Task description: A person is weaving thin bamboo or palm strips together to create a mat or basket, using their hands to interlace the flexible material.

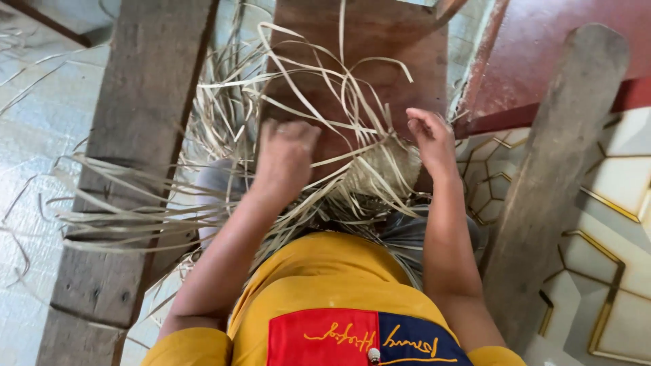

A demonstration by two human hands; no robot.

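Planks of weathered grey-brown wood (132,169) flank the scene, one at each side, with a reddish-brown wooden board (380,61) lying between them. Pale, flat straw strips (224,122) fan loosely across both, running into a small woven straw piece (390,169) in front of the person's yellow shirt (332,278). Left hand (285,157) curls around several strips, gripping them. Right hand (432,141) pinches strips at the weave's edge.

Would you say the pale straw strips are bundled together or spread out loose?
Spread loose: the straw strips fan outward around the woven piece between the left hand and right hand.
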